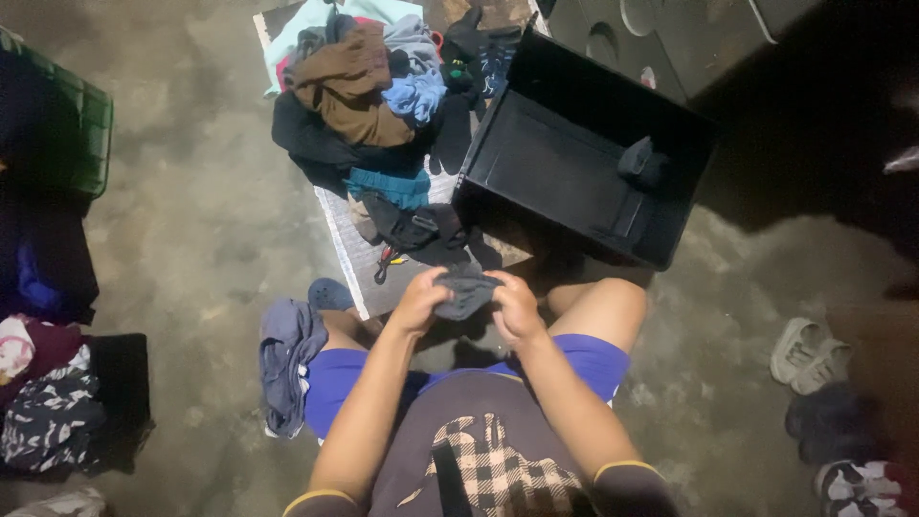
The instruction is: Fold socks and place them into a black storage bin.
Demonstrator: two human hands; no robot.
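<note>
My left hand [418,302] and right hand [515,306] both grip shut on a small grey garment [466,289] | black bin [584,153] just ahead | clothes pile [369,96] beside it

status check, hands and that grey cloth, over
Left hand and right hand both gripping small grey cloth. Black bin ahead, clothes pile beside it.

A small dark grey cloth [466,288], crumpled and bunched, sits just in front of the black bin [584,163], gripped at both ends by the left hand [418,302] and right hand [517,308].
</note>
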